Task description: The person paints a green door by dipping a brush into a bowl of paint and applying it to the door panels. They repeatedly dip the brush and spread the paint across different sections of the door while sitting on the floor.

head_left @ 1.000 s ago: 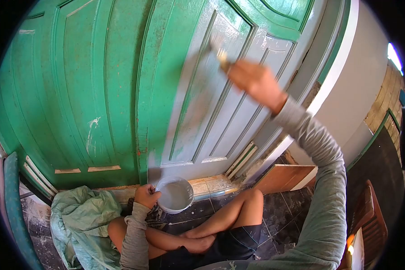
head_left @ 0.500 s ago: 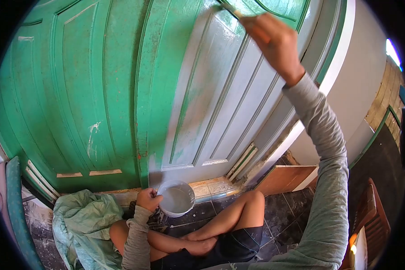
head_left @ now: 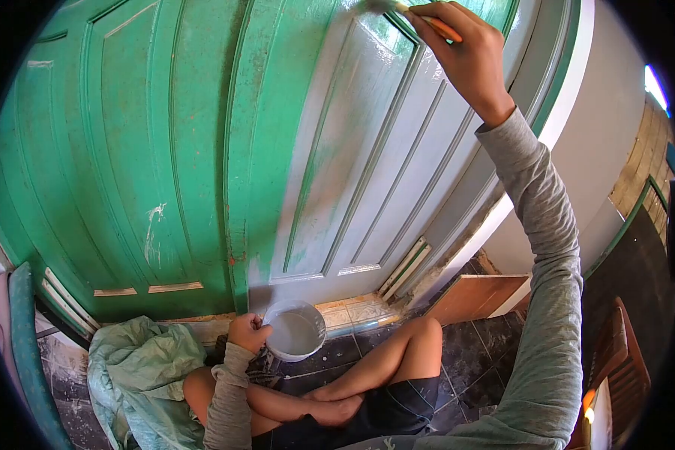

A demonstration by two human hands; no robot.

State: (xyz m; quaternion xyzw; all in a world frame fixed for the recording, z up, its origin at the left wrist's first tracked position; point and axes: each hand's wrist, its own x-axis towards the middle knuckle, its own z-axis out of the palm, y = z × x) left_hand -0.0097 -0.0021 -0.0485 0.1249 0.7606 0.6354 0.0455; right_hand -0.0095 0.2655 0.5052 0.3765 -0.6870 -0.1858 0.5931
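My right hand [head_left: 465,56] grips a paintbrush [head_left: 444,28] with an orange handle, its bristles against the upper part of a door panel. Green paint covers the left of the door [head_left: 127,165], while grey paint coats much of the right panel [head_left: 397,195]. Low down, my left hand [head_left: 249,333] is closed on the rim of a white bucket [head_left: 294,331] holding grey paint, just in front of the door's foot.
Crumpled pale green cloth [head_left: 146,367] lies at the left beside my crossed legs [head_left: 382,367]. A brown board [head_left: 478,298] leans near the door frame. At the lower right stands a wooden chair [head_left: 622,360]. Dark tiles [head_left: 476,360] bear white stains.
My right hand and the brush have shifted slightly right and up along the panel. My left hand and the bucket have hardly moved.
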